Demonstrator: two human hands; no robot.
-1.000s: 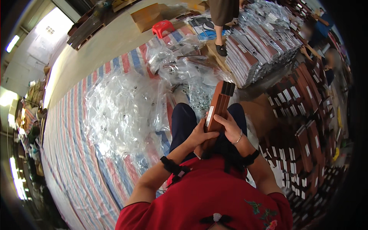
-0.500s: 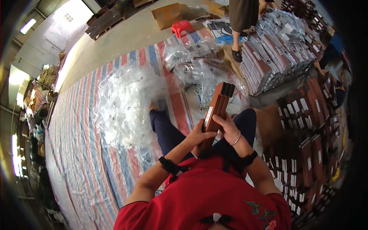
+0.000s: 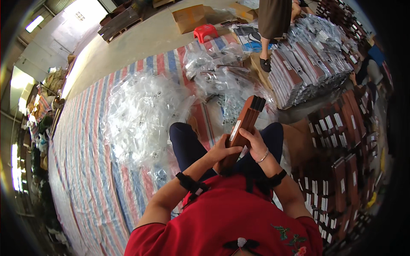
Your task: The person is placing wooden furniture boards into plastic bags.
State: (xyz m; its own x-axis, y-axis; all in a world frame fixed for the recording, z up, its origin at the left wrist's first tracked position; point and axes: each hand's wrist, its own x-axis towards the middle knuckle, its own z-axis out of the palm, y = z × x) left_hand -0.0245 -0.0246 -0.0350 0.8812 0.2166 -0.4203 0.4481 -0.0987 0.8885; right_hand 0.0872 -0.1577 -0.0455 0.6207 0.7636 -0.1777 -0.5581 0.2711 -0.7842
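Note:
A bundle of reddish-brown bars (image 3: 247,117) with black ends and a white label stands tilted over my lap, its far end pointing away from me. Around its left side closes my left hand (image 3: 223,150), thumb across the bars. My right hand (image 3: 255,143) grips the right side a little higher up, and a bracelet circles that wrist. The bars' near ends are partly hidden by my hands and lap. Beyond my knees lies a heap of clear plastic bags (image 3: 139,119) and, farther right, more plastic-wrapped pieces (image 3: 230,79).
A striped tarp (image 3: 85,158) covers the floor. Stacked wrapped brown bars (image 3: 294,72) stand at the far right, with many labelled bars (image 3: 329,123) piled beside me. A person (image 3: 273,25) stands near the stack. A red stool (image 3: 206,33) and cardboard box (image 3: 188,19) are at the back.
My view has shifted slightly. The bars stay in both hands, in nearly the same pose. My left knee has moved a little inward, and the standing person's foot has barely moved.

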